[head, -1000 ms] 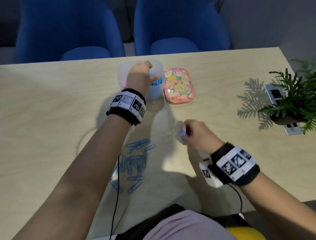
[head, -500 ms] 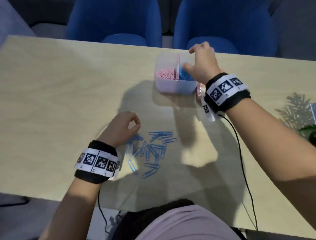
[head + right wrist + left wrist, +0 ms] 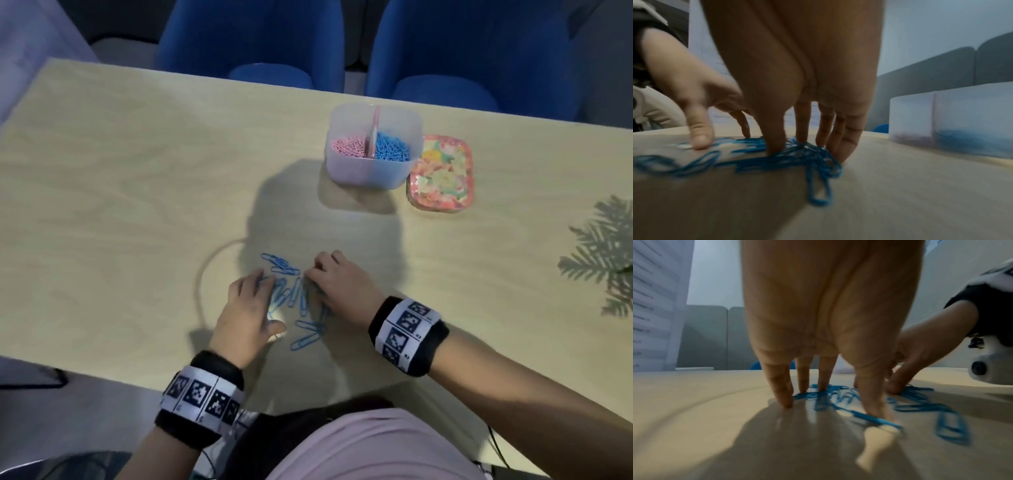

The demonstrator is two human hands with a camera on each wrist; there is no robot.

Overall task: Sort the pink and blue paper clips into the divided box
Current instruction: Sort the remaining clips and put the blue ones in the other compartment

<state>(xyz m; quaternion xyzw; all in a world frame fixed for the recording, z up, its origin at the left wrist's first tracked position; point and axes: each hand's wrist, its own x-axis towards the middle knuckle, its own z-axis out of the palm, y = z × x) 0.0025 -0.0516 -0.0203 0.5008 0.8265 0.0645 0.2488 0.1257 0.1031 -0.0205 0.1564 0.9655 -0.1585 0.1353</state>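
The translucent divided box (image 3: 373, 171) stands at the far side of the table, pink clips (image 3: 347, 147) in its left half, blue clips (image 3: 394, 149) in its right half. Several loose blue paper clips (image 3: 294, 298) lie in a pile near the front edge. My left hand (image 3: 255, 298) rests on the pile's left side, its straight fingers (image 3: 781, 386) pressing down on the table and clips (image 3: 838, 395). My right hand (image 3: 329, 281) is on the right side, its fingertips (image 3: 774, 142) down in a bunch of clips (image 3: 807, 157). The box (image 3: 953, 120) shows to the right in that view.
A flowery pink tray (image 3: 440, 173) sits right against the box's right side. Two blue chairs (image 3: 257, 41) (image 3: 472, 48) stand behind the table. A plant's shadow (image 3: 609, 253) falls at the right edge. The table's front edge (image 3: 102, 371) runs just below my left wrist.
My right hand has come back from the box to the pile of blue clips. My left hand has gone from loosely curled beside the pile to spread flat on it.
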